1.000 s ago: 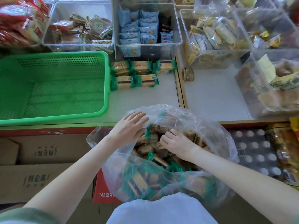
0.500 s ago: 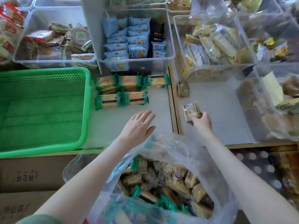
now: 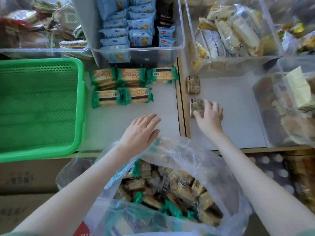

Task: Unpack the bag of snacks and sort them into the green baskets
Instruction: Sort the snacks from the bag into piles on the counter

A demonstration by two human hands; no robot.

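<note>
A clear plastic bag [image 3: 201, 155] full of green-wrapped and small brown snack packs stands open in front of me. My left hand [image 3: 141, 132] hovers flat and empty over the bag's far rim. My right hand [image 3: 211, 118] holds a small brown snack pack [image 3: 196, 106] between thumb and fingers, down on the white shelf surface. A second small brown pack [image 3: 193, 84] lies just beyond it. Several green-wrapped cracker packs [image 3: 119, 79] lie in two rows on the left shelf. The green basket [image 3: 80, 99] sits at the left with nothing in it.
Clear bins of other snacks line the back, among them one with blue packets [image 3: 136, 31] and one with pale bread packs [image 3: 230, 31]. Another clear bin [image 3: 286, 108] stands at the right. A wooden divider [image 3: 181, 116] splits the shelf. Cardboard boxes [image 3: 25, 181] sit below.
My right hand lifted a small brown pack out of the bag and brought it down onto the right shelf. My left hand left the bag and now hovers above its rim.
</note>
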